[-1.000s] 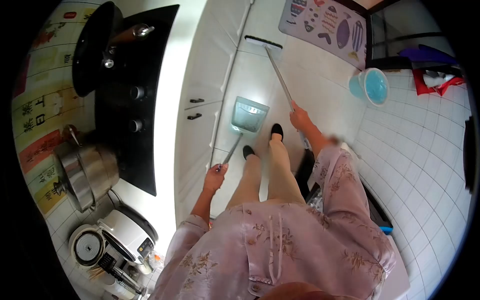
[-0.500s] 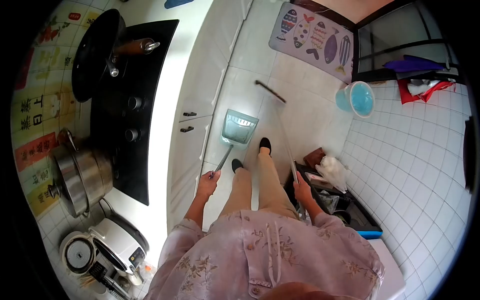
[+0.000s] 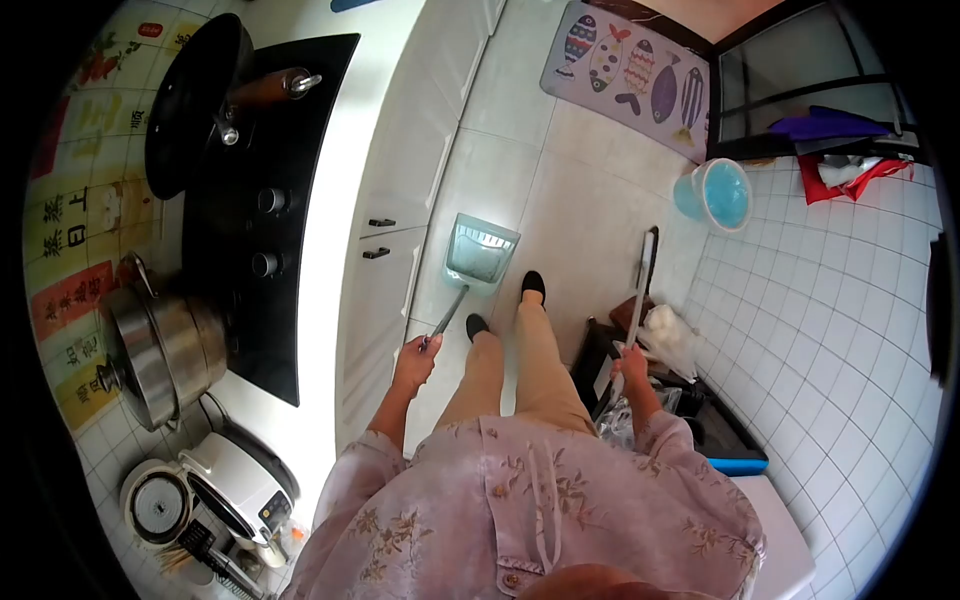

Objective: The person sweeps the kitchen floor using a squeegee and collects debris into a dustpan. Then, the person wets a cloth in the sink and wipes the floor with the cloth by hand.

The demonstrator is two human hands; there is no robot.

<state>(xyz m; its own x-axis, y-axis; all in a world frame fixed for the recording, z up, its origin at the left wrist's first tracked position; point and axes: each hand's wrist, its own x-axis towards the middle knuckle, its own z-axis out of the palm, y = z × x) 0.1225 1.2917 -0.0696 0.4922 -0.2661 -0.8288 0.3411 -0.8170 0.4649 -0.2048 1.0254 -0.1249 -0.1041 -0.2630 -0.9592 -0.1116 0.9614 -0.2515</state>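
My left hand (image 3: 415,365) is closed round the handle of a pale green dustpan (image 3: 479,253), whose pan rests on the floor tiles beside the white cabinets. My right hand (image 3: 630,368) grips the pole of a broom (image 3: 648,265). The broom's narrow dark-edged head is at the right of the floor, near the tiled wall and just beyond a brown object (image 3: 630,312) and a white plastic bag (image 3: 668,335). My black shoes stand just below the dustpan.
On the left counter are a black stove (image 3: 265,220), a wok (image 3: 190,110), a steel pot (image 3: 160,345) and a white cooker (image 3: 240,485). A blue bin (image 3: 725,195) stands by the right wall. A fish-patterned mat (image 3: 630,75) lies at the back.
The broom head has swung from the back of the floor, beyond the dustpan, over to the right wall. My right hand has moved with it, nearer to the white bag. The dustpan has barely moved.
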